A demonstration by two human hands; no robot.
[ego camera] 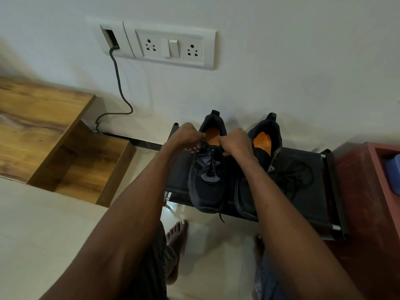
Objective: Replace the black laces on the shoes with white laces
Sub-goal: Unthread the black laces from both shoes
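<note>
Shoes sit side by side on the black rack, heels toward the wall, so the lacing faces you and both your hands can reach in from the toe side. Your left hand and right hand are curled over the top eyelets of the left shoe, each seemingly pinching the black lace near the tongue, probably to loosen it and pull it out. One lace end dangles off the rack's front edge. The right shoe stands just beside it, partly behind your right forearm, and a loose black lace lies coiled on the rack to its right, so that shoe looks already unlaced. No white laces are in view. Left of the rack stands a wooden cabinet; right of it, a red box. A cable runs from the socket plate above the rack down the wall. Your bare feet rest on pale floor tiles in front of the rack.
</note>
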